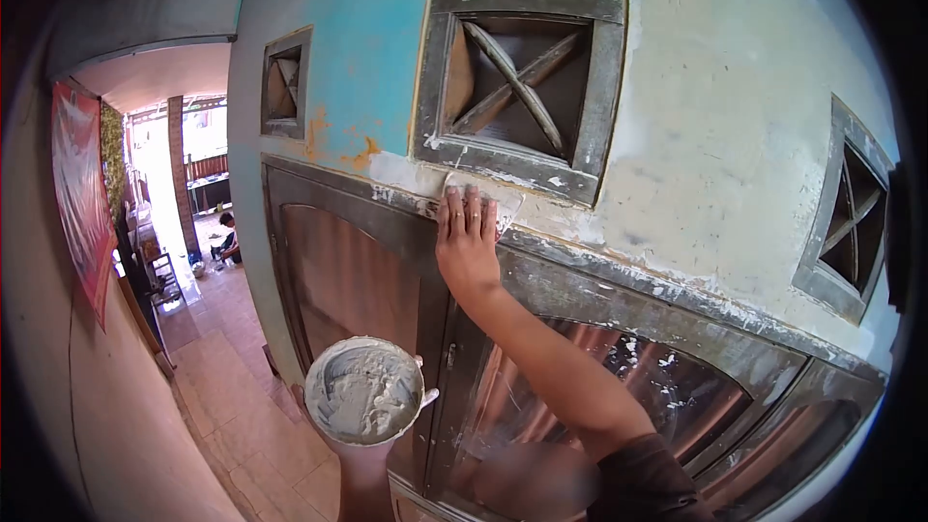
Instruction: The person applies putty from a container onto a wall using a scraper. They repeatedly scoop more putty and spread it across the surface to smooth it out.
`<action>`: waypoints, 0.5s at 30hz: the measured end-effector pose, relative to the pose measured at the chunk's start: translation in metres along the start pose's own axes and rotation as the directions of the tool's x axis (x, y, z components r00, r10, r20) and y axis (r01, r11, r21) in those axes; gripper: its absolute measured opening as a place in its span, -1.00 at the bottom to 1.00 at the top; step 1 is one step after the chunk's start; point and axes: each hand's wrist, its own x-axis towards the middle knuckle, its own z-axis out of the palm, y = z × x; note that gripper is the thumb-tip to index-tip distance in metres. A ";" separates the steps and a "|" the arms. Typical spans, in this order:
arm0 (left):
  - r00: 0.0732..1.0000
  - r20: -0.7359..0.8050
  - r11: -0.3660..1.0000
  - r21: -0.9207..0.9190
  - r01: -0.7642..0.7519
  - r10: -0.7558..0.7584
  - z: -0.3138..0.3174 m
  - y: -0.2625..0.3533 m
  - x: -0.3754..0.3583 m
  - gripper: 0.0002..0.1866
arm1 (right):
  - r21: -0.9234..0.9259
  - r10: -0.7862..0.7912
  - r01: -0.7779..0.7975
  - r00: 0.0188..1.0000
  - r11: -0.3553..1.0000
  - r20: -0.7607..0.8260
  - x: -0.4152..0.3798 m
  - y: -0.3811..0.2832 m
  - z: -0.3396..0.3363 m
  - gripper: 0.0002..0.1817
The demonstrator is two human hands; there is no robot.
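Observation:
My left hand [365, 449] grips a round tub of putty [414, 348] from below, with a fingertip showing at its right side. The grey-white putty [369, 391] inside is uneven and smeared up the walls. My right hand [468, 242] is raised to the wall, its fingers lying over a flat, pale scraper [509, 210] that is mostly hidden under them. The scraper is pressed to the narrow strip of wall between the square vent frame [601, 97] and the dark wooden door frame [580, 266]. White smears mark both frames.
Turquoise paint [372, 58] covers the wall at left, and a patchy beige surface [725, 116] is at right. Glass panes [348, 261] fill the wooden frames below. A tiled passage [237, 396] runs left, past a red banner [82, 193], to a seated person [229, 237].

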 end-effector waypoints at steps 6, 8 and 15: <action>0.986 0.159 0.998 0.015 0.054 -0.056 0.005 0.000 -0.003 -0.03 | 0.009 -0.041 0.042 0.999 0.999 -0.027 -0.033 -0.023 0.021 -0.41; 0.983 0.146 0.994 0.009 0.111 -0.111 -0.003 0.009 -0.008 0.01 | 0.174 -0.062 0.077 0.994 0.982 -0.088 -0.033 -0.025 0.000 -0.43; 0.983 0.143 0.979 0.183 0.085 -0.112 -0.002 0.010 -0.006 0.08 | -0.009 -0.034 0.033 0.998 0.999 -0.046 -0.020 0.006 0.014 -0.37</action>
